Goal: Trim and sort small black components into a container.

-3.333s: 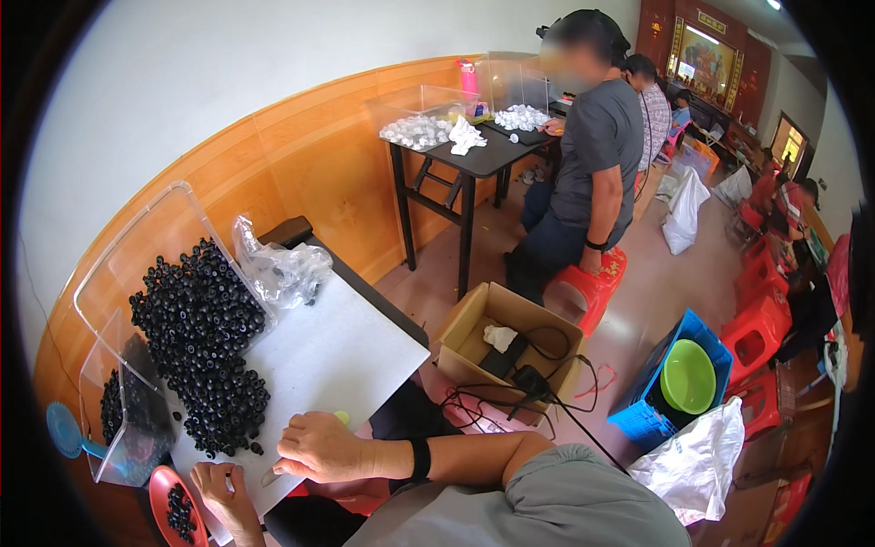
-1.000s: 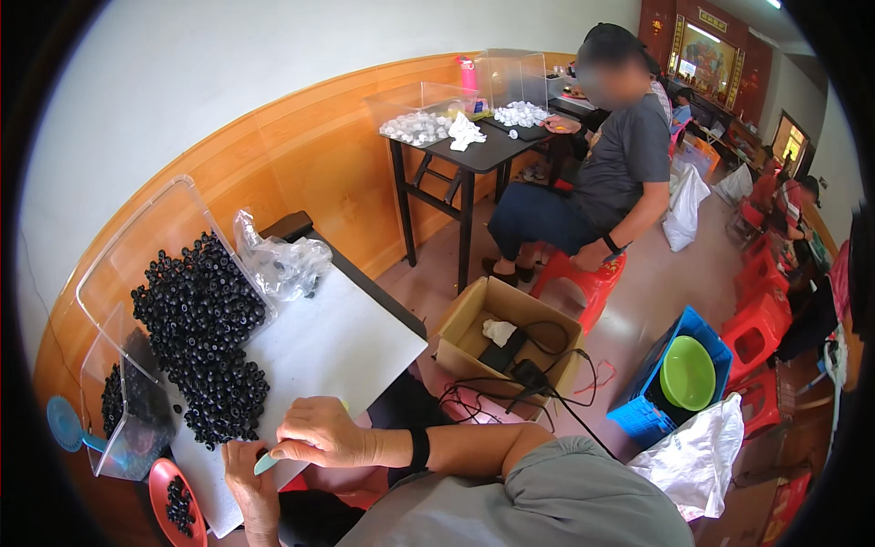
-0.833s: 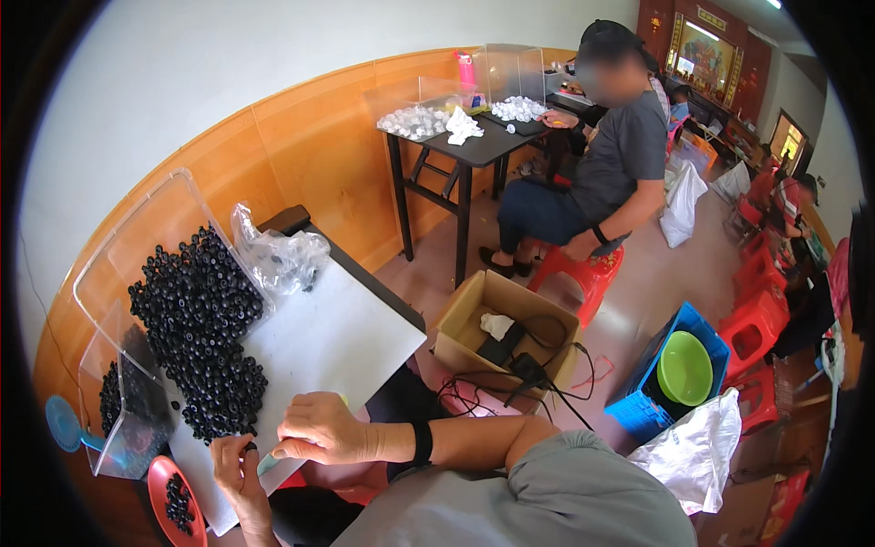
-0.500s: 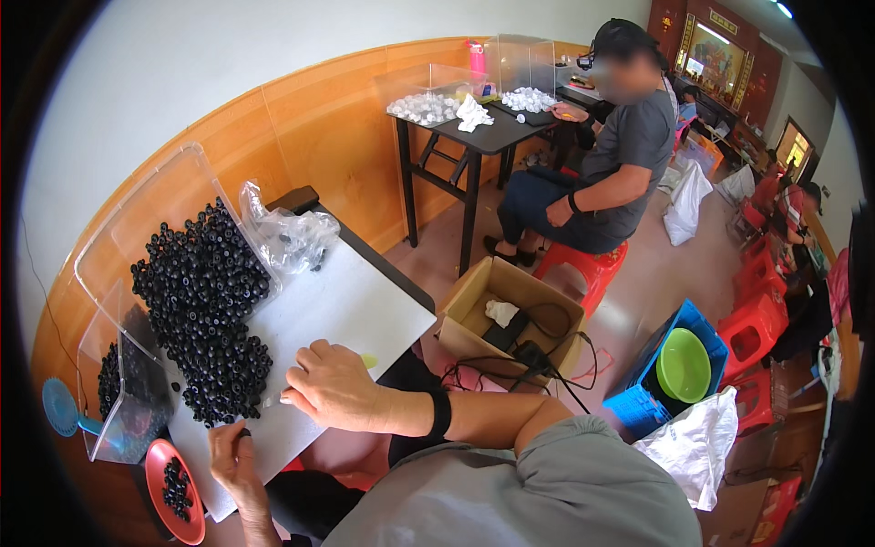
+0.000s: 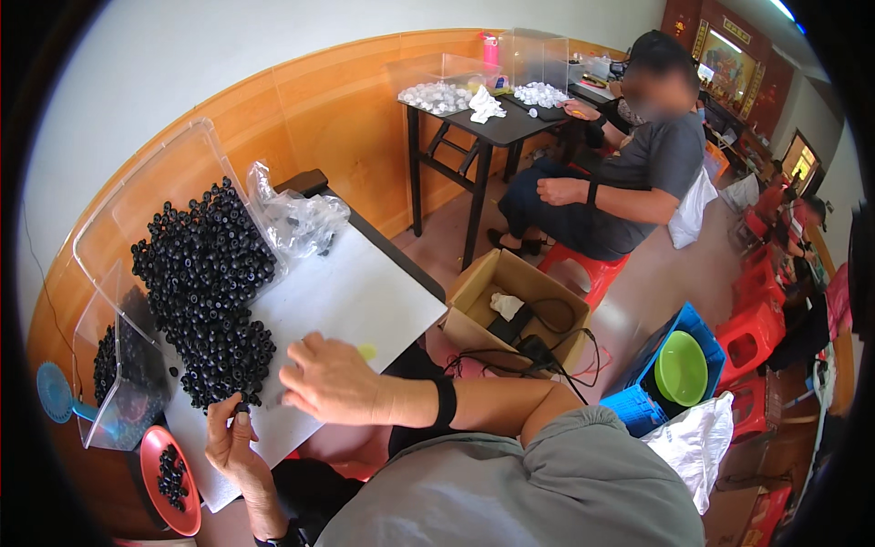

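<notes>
My left hand (image 5: 233,448) is at the near edge of a pile of small black ring-shaped plastic parts (image 5: 205,273). Its thumb and finger pinch one black part (image 5: 241,408). Just to the right, my right hand (image 5: 333,378) hovers over the white board (image 5: 346,287) with its fingers bent inward, slightly blurred. Whatever its fingertips may hold is too small to make out. The pile spills from a clear plastic bin (image 5: 146,196) lying open toward the board. An orange-red dish (image 5: 189,510) with several black parts stands left of my left hand.
A crumpled clear bag (image 5: 301,223) lies at the board's far edge. Another clear box (image 5: 118,401) and a blue fan (image 5: 57,394) are at left. A cardboard box (image 5: 474,292) with cables and a blue crate (image 5: 702,342) stand on the floor. A co-worker (image 5: 638,173) sits beyond on a red stool.
My left hand has moved slightly up, to the pile's edge, still pinching a black part. My right hand has shifted a little. The co-worker's far hand has risen toward their table.
</notes>
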### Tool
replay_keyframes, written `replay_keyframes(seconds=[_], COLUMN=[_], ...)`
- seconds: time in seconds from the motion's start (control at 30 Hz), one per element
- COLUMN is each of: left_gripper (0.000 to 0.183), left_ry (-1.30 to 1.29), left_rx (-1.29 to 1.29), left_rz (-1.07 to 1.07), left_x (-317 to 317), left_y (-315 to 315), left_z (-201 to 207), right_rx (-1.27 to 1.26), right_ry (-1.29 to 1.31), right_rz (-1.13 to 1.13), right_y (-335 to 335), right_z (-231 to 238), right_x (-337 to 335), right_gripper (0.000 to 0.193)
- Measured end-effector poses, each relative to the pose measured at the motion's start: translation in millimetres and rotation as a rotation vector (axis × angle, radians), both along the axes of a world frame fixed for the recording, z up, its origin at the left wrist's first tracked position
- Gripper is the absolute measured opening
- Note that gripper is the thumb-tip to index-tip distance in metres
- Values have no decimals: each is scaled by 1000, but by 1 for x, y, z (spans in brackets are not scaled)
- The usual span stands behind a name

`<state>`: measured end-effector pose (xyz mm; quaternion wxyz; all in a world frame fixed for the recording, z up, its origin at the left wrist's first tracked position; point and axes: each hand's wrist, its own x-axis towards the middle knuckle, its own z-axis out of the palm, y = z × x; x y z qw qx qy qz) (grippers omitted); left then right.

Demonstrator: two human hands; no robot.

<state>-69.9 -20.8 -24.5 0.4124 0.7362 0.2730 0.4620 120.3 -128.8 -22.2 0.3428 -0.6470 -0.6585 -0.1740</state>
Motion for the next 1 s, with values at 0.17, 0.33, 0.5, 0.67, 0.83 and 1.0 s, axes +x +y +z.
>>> replay_keyframes(seconds=[0.17, 0.33, 0.5, 0.67, 0.83, 1.0], left_gripper=[21, 20, 20, 20, 20, 19], left_ry=[-107, -201, -216, -240, -268, -220], left_rx=[-120, -180, -214, -207, -222, -214], left_rz=[-60, -146, -160, -150, -165, -179], left_x=[-6, 0, -2, -6, -2, -3], left_y=[1, -2, -2, -3, -2, -2], left_z=[-13, -11, -9, -8, -9, -7], right_rx=[-41, -110, 20, 2, 13, -9], right_ry=[-71, 71, -36, 24, 207, 252], right_rz=[-53, -94, 64, 38, 96, 114], right_y=[3, 0, 1, 9, 14, 16], right_z=[-14, 7, -4, -4, 3, -8], right_x=[-2, 14, -6, -1, 3, 4], right_gripper=[22, 24, 28, 29, 29, 29])
